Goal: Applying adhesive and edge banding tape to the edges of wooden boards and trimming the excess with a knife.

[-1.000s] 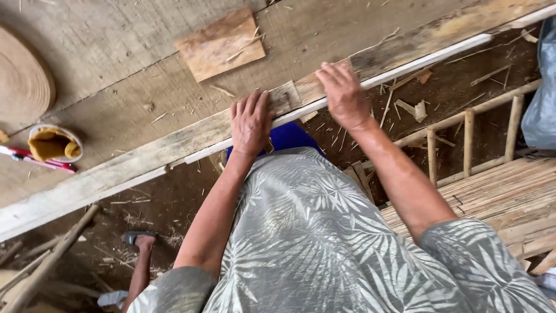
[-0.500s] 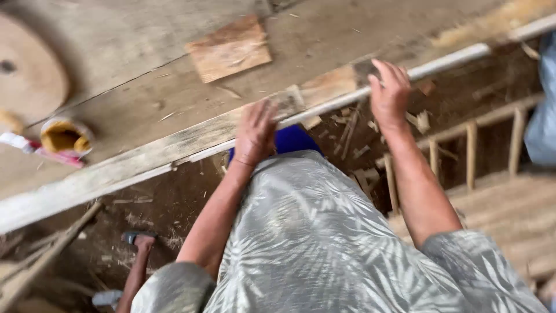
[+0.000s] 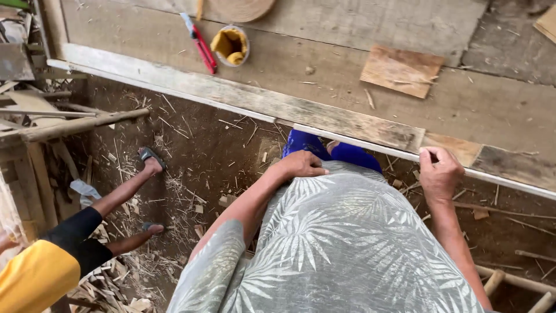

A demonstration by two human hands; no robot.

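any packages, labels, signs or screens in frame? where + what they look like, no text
No labels, signs or screens visible.
Small round container: on the wooden boards at top, pale rim, yellow contents; the nearest thing to a package.
Red utility knife: lying just left of the container, slim, light blue end.

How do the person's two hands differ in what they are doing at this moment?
The right hand grips the pale strip along the bench edge; the left hand touches no strip and rests against the leaf-print shirt. The right reaches farther forward than the left. Both are bare.
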